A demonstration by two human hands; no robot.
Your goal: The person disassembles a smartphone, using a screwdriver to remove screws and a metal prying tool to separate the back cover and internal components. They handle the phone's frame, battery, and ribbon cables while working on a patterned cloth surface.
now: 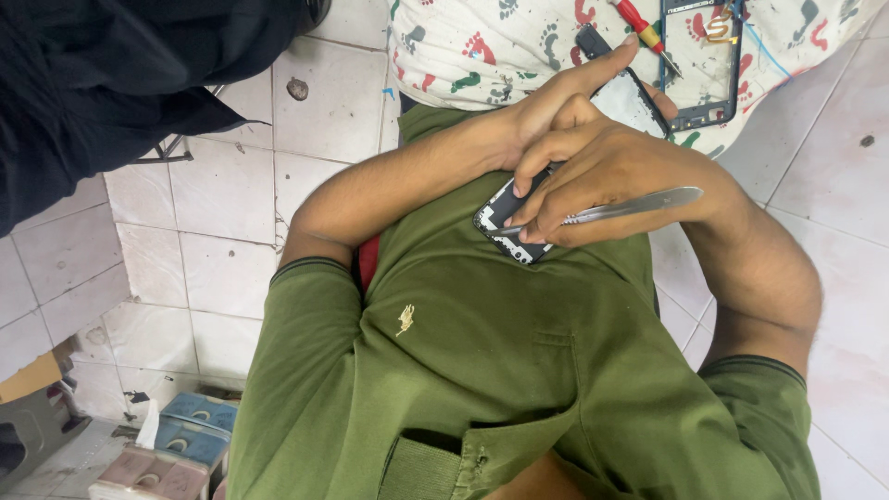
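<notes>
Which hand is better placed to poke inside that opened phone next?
Probably the right. The right hand grips the metal tweezers, whose tips rest on the open phone. The left hand is busy holding the phone steady.

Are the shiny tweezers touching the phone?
Touching. The head view shows the right hand pinching the tweezers, their tip resting on the opened phone.
</notes>
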